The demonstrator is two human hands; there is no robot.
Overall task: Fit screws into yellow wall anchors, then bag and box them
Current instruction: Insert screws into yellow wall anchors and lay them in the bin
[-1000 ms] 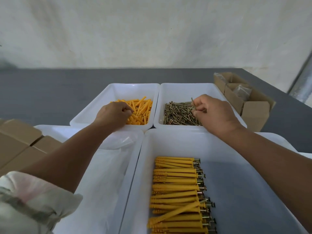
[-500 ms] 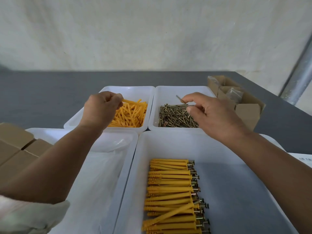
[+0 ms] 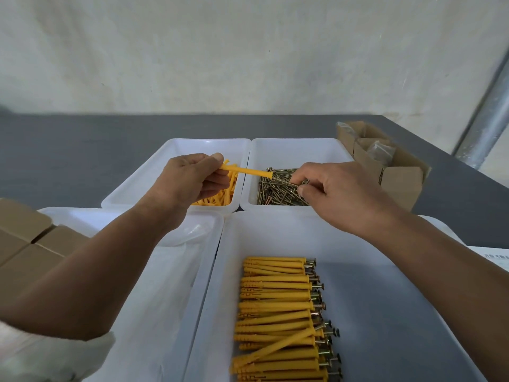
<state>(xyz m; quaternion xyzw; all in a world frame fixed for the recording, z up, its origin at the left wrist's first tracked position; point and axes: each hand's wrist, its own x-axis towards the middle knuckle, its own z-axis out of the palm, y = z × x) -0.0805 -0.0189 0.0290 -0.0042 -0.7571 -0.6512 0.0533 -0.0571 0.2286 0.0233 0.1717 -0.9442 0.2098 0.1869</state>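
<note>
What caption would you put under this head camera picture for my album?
Left hand holds a yellow wall anchor while the right hand pinches a screw above the screw tray.

Anchor tray (image 3: pixel 143 183) left of screw tray (image 3: pixel 297 143), assembled anchors (image 3: pixel 275 307) in near tray (image 3: pixel 391 312)

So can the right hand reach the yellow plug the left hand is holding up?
Probably yes. The right hand pinches a screw whose tip is right by the end of the yellow plug; nothing lies between.
</note>
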